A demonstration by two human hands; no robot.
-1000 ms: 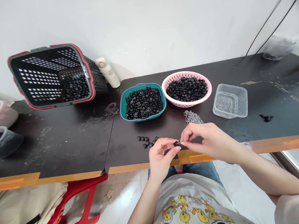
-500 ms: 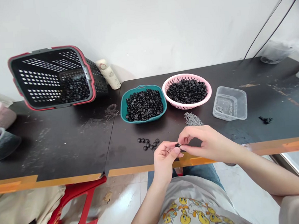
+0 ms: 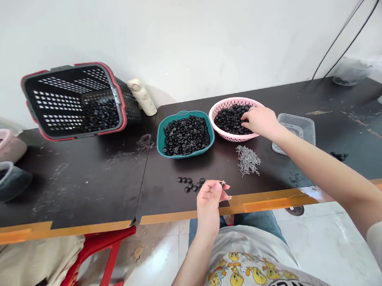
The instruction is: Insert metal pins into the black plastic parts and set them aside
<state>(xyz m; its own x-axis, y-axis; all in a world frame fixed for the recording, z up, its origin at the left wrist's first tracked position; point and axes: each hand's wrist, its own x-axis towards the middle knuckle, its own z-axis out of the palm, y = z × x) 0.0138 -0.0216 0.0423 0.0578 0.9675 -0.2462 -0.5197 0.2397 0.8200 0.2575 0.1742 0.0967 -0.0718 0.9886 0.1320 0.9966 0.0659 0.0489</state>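
Over the front edge of the table, my left hand (image 3: 211, 202) pinches a small black round part (image 3: 222, 184) with a bit of metal, apparently a screw, showing on top. My right hand (image 3: 262, 121) reaches into the pink basket (image 3: 213, 125), thumb and fingers drawn together among black caps (image 3: 230, 119); what lies between the fingertips is hidden. Left of that basket, a teal tray (image 3: 161, 148) holds many black disc-shaped parts (image 3: 186, 135). Below the pink basket lies a pile of silver screws (image 3: 248, 160). Several black round pieces (image 3: 190, 185) lie loose beside my left hand.
A clear plastic box (image 3: 307, 128) sits behind my right forearm. At left are a tipped black basket (image 3: 122, 117) with a red rim, a cream bottle (image 3: 143, 97), a pink bowl (image 3: 11, 151) and a clear tub (image 3: 17, 183). Orange tape (image 3: 189, 215) lines the table edge.
My right hand has left my left hand and moved up and forward into the pink basket. The left hand stays in place, holding the small black part. The screw pile is now fully uncovered.
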